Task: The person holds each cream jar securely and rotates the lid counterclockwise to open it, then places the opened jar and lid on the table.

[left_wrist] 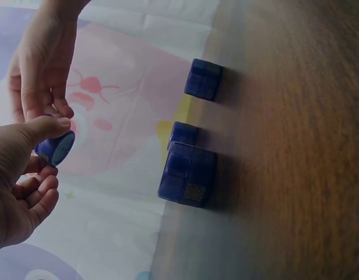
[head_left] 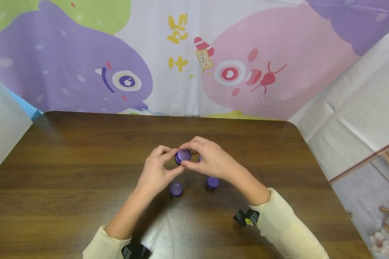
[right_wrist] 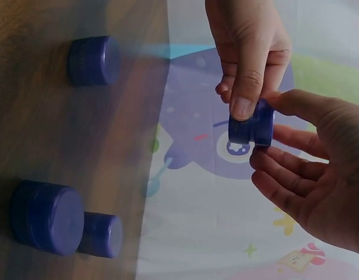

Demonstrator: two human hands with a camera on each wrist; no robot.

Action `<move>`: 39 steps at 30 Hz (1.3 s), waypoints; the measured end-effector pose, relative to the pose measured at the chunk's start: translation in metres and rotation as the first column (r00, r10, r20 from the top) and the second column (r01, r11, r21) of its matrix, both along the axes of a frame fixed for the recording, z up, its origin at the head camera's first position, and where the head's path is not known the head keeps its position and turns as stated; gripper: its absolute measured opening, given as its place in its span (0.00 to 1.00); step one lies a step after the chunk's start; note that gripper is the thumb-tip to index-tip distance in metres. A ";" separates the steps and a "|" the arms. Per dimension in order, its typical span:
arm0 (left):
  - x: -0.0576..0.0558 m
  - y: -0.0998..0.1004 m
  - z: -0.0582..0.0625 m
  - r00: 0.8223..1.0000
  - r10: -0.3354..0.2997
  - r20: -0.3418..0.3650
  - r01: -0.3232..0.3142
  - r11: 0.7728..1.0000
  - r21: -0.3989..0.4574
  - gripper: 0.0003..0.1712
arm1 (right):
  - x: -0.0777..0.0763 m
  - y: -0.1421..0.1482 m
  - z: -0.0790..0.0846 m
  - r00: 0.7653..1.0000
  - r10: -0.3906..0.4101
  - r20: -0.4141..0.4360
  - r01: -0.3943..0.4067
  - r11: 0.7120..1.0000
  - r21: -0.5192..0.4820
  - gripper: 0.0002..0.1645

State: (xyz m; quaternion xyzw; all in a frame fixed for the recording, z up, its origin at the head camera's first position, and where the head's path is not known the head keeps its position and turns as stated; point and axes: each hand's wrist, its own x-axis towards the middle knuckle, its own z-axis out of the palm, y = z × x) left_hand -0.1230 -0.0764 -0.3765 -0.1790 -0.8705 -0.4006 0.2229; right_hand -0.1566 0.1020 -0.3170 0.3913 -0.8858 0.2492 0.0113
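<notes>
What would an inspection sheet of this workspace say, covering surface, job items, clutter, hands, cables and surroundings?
Surface: brown wood-grain table, pale glare low in the head view.
Job's things: four purple jars; the held jar is off the table, the front-left jar, front-right jar and rear jar stand on it. The right hand mostly hides the rear one from the head view.
Clutter: nothing seen.
Hands: left hand and right hand both pinch the held jar.
Cables: nothing seen.
Surroundings: cartoon-printed cloth behind the table, pale sheeting at the sides, floral-patterned covering at right.
</notes>
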 end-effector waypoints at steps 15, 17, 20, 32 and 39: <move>-0.001 -0.001 -0.001 1.000 -0.002 0.026 0.002 1.000 0.016 0.23 | -0.001 -0.001 0.000 1.000 0.010 0.009 -0.010 1.000 0.000 0.21; 0.000 -0.001 -0.001 0.999 -0.005 0.038 0.004 1.000 0.025 0.23 | -0.002 -0.001 -0.001 1.000 0.029 0.010 -0.029 1.000 0.009 0.20; 0.000 -0.001 -0.001 0.999 -0.005 0.054 0.003 0.999 0.034 0.23 | -0.002 -0.001 -0.001 0.998 0.055 -0.004 -0.055 0.998 0.013 0.21; -0.001 -0.001 0.000 0.997 -0.005 0.080 0.001 0.998 0.055 0.21 | -0.002 -0.003 0.001 1.000 0.011 0.005 -0.011 1.000 0.027 0.21; 0.000 -0.002 0.000 0.995 0.000 0.098 -0.005 0.998 0.055 0.23 | -0.002 -0.004 0.001 0.998 0.062 -0.009 -0.062 0.998 0.025 0.26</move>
